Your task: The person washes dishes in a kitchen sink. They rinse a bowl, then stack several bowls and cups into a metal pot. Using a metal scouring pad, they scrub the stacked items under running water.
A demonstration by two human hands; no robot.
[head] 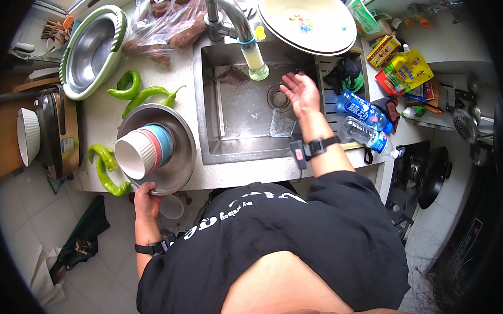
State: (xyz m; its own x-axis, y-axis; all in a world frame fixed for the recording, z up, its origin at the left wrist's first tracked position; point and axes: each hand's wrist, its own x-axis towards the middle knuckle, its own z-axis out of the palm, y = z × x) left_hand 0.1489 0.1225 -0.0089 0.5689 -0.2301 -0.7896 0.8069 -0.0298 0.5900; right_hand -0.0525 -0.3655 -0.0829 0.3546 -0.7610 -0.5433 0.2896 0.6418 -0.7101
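My left hand (146,202) grips the near rim of a steel basin (181,159) at the counter's front edge. Inside the basin is a stack of cups or bowls, with a white ribbed one (131,155) outermost, then pink and blue. Over the right part of the sink (241,116), my right hand (302,93) is held with palm up and fingers apart, holding nothing. The faucet (247,36) has a pale extension nozzle that points down just left of that hand. Below the hand are the drain (279,97) and a silvery scouring cloth (282,124) on the sink floor.
Green peppers (149,94) lie around the basin. Behind them stand a green-rimmed colander set (94,50) and a plastic bag of sweet potatoes (168,27). A floral enamel basin (313,26) overhangs the sink's back right. Two plastic bottles (364,111) lie at the right edge.
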